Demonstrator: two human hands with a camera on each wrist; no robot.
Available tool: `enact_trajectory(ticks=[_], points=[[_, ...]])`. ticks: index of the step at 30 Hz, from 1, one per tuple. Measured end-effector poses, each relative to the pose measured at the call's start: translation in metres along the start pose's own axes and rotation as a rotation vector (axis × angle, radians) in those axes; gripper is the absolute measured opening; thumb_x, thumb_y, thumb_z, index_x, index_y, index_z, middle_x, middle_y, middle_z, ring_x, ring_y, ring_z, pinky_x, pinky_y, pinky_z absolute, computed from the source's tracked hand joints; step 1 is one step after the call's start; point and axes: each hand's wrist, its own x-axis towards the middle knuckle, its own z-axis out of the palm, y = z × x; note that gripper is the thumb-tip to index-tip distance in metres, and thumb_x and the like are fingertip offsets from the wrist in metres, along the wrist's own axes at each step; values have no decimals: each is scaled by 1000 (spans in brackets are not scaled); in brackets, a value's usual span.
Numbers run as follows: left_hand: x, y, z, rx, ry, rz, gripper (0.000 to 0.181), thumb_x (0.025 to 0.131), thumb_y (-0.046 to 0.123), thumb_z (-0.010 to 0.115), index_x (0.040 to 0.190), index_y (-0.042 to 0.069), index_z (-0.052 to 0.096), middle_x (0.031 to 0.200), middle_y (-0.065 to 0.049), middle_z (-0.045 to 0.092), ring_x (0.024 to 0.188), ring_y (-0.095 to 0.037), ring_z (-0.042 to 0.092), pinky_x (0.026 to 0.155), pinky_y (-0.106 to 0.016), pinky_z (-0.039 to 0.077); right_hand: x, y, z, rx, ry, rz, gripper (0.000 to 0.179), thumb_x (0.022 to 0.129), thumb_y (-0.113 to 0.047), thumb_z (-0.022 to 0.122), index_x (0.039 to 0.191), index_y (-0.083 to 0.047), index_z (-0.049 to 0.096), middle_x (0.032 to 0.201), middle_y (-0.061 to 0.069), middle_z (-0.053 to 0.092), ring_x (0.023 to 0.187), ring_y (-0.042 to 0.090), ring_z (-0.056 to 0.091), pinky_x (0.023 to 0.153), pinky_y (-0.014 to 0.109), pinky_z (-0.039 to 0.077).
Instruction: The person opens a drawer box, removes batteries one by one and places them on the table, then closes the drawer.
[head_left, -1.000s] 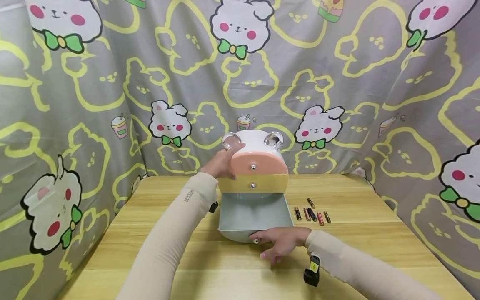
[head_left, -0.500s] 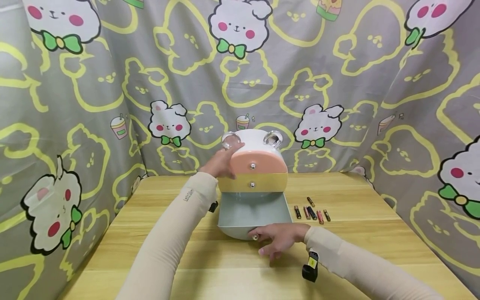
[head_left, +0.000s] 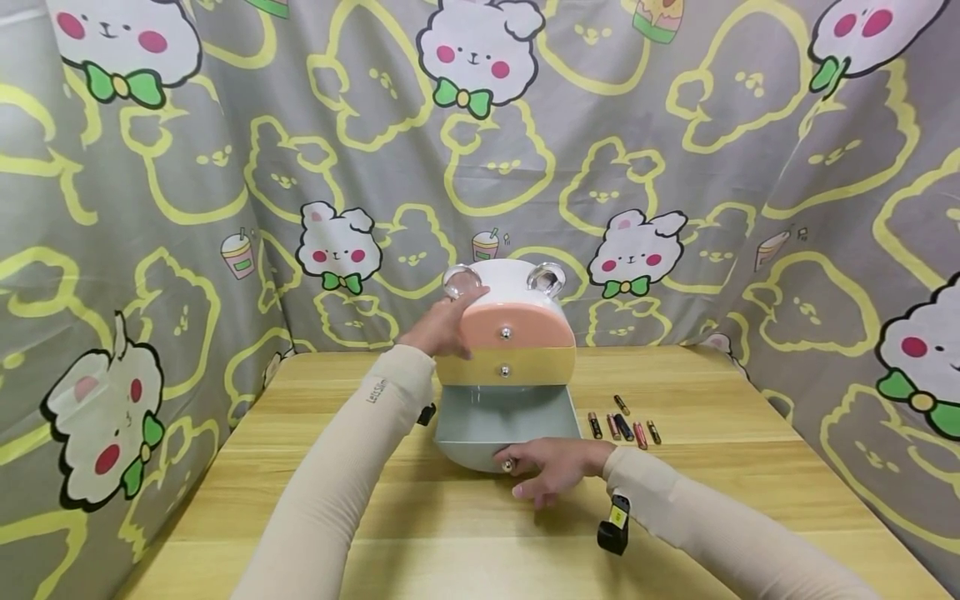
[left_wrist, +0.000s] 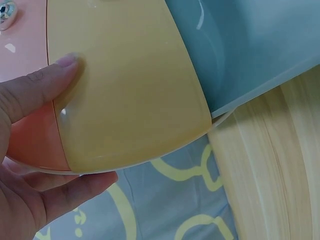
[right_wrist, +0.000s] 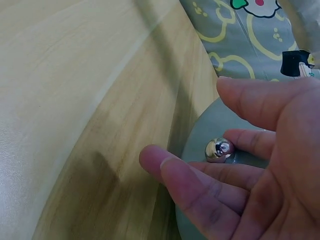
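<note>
A small drawer cabinet (head_left: 502,275) with a white top and clear round ears stands on the table. Its pink drawer (head_left: 517,321) and yellow drawer (head_left: 540,367) are in. The grey-green bottom drawer (head_left: 457,454) is pulled partly out. My left hand (head_left: 441,327) holds the cabinet's left side; in the left wrist view the thumb (left_wrist: 42,87) lies on the front, other fingers on the side edge. My right hand (head_left: 558,467) is at the bottom drawer's front, its extended fingers beside the silver knob (right_wrist: 219,149) and not closed round it. One fingertip touches or nearly touches the knob.
Several loose batteries (head_left: 615,427) lie on the wooden table (head_left: 675,517) to the right of the cabinet. A patterned curtain (head_left: 510,167) hangs behind and at both sides.
The bottom drawer has slid back a little towards the cabinet, and my right hand has moved along with its front. My left hand has kept its place.
</note>
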Motion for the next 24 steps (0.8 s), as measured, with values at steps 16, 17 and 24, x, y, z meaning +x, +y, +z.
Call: enact_trajectory(ticks=[16, 17, 24], points=[[2, -2, 0, 39, -12, -6, 127, 52, -1, 93, 152, 37, 25, 138, -21, 46, 122, -34, 46, 98, -46, 42, 9, 1, -6, -79, 49, -30, 48, 96, -14, 63, 141, -9, 47, 125, 22, 58, 75, 30, 68, 67, 47, 56], [2, -2, 0, 39, -13, -6, 127, 52, -1, 93, 152, 37, 25, 138, -21, 46, 122, -34, 46, 98, -46, 42, 9, 1, -6, -82, 51, -32, 48, 96, -14, 63, 141, -8, 47, 125, 22, 58, 75, 29, 68, 67, 46, 56], [1, -1, -1, 42, -15, -7, 126, 53, 0, 93, 152, 38, 25, 137, -22, 47, 123, -34, 45, 97, -47, 43, 12, 1, -9, -92, 69, -33, 49, 95, -13, 63, 141, -7, 47, 125, 23, 58, 75, 29, 69, 65, 39, 56]])
